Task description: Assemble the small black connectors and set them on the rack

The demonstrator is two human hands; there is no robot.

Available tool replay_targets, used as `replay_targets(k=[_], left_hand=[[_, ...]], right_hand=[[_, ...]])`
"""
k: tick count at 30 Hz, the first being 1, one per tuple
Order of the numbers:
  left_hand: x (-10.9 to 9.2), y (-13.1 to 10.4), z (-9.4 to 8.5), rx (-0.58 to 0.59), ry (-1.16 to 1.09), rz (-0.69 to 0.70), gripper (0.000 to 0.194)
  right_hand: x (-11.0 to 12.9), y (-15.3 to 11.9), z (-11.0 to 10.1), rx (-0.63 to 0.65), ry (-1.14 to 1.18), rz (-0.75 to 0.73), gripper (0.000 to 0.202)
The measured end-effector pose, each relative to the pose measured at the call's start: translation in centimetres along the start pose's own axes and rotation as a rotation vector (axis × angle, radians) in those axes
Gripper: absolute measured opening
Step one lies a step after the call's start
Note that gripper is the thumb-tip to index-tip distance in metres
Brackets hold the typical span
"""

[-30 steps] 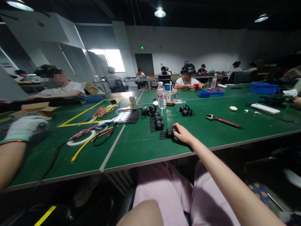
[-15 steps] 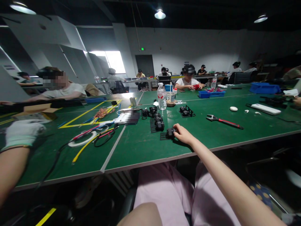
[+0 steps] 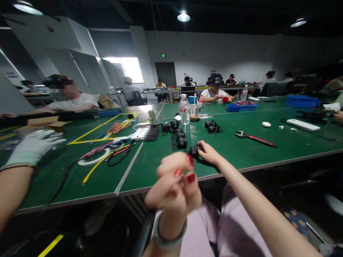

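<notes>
My right hand (image 3: 209, 153) rests at the table's near edge, its fingers closed on the side of a small black part (image 3: 194, 151). My left hand (image 3: 175, 184), with red nails and a bangle at the wrist, is raised in front of the table edge. Its fingers are curled together and blurred; what they hold, if anything, cannot be made out. Beyond it lie a black part with a comb-like piece (image 3: 179, 140), another black cluster (image 3: 172, 126) and a black part with a strap (image 3: 213, 126).
A clear bottle (image 3: 184, 110) stands behind the black parts. To the right lie red-handled pliers (image 3: 255, 138) and a white power bank (image 3: 302, 124). At left, a co-worker's gloved hand (image 3: 33, 146) is near cables (image 3: 100, 157) and an open carton (image 3: 45, 123).
My left hand has come up into view from below. My right hand stays on the black part. The co-worker's gloved hand has shifted right and spread its fingers.
</notes>
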State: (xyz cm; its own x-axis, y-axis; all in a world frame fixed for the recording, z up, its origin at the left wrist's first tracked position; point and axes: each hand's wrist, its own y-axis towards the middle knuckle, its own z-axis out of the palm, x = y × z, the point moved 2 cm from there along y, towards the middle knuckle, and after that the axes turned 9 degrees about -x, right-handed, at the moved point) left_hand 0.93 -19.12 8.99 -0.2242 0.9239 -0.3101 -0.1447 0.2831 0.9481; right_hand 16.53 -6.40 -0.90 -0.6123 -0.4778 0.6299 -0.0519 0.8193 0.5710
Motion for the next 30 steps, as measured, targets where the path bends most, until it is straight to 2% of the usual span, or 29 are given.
replay_targets(k=[2, 4, 6, 8, 11, 15, 16, 20, 30], left_hand=[[1.7, 0.4, 0.9, 0.205, 0.085, 0.006, 0.034], [4.0, 0.9, 1.8, 0.518, 0.187, -0.039, 0.048], [6.2, 1.3, 2.6, 0.751, 0.184, -0.097, 0.059], [8.4, 1.8, 3.4, 0.875, 0.125, -0.157, 0.068], [11.6, 2.2, 5.0, 0.995, -0.008, -0.238, 0.078], [15.4, 1.3, 6.5, 1.149, -0.094, -0.467, 0.082], [16.1, 0.9, 6.6, 1.178, -0.132, -0.509, 0.082], [17.6, -0.4, 6.2, 1.152, -0.220, -0.596, 0.084], [17.9, -2.2, 6.1, 1.061, -0.210, -0.618, 0.083]], right_hand=[[0.0, 0.0, 0.0, 0.001, 0.013, -0.003, 0.025], [0.0, 0.0, 0.1, 0.000, 0.022, -0.009, 0.024], [0.0, 0.1, 0.1, -0.002, 0.031, -0.016, 0.024], [0.0, 0.1, 0.1, 0.004, 0.044, -0.014, 0.024], [0.0, 0.1, 0.1, 0.013, 0.051, 0.005, 0.024], [0.3, 0.2, -0.1, 0.028, 0.068, -0.002, 0.023], [0.5, 0.2, -0.2, 0.028, 0.074, -0.015, 0.024], [0.8, 0.2, -0.3, 0.019, 0.067, -0.023, 0.024], [0.3, 0.1, -0.7, -0.035, 0.074, -0.041, 0.024]])
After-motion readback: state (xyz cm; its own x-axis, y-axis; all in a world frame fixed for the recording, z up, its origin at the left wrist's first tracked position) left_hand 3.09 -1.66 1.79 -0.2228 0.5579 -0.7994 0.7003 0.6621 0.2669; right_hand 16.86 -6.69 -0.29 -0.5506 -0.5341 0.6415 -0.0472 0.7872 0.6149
